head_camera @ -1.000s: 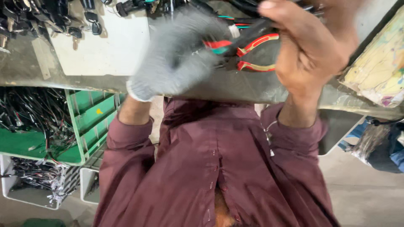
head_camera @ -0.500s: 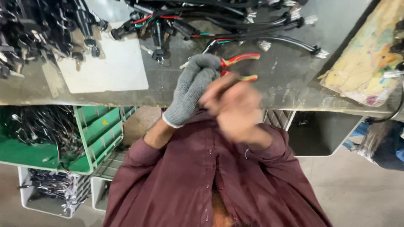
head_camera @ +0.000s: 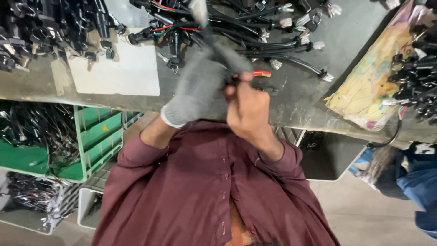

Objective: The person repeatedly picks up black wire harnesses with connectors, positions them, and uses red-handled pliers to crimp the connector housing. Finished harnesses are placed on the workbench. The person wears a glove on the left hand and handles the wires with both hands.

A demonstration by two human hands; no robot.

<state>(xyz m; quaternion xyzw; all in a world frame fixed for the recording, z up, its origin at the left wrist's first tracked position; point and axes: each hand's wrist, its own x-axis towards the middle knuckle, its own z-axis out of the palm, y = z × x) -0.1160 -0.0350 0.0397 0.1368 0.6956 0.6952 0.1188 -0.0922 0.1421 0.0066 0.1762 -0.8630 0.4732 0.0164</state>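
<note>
Gloved left hand [head_camera: 200,89] wraps a black cable [head_camera: 214,43] running up and away to the wiring pile [head_camera: 236,27], while the bare right hand [head_camera: 248,111], just beside it, clutches red-handled pliers [head_camera: 260,73] pointing right.

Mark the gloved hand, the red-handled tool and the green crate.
left hand [head_camera: 200,89], head view: back of its grey glove.
red-handled tool [head_camera: 261,73], head view: red handle tip past the fingers.
green crate [head_camera: 98,136], head view: its slatted side wall.
</note>
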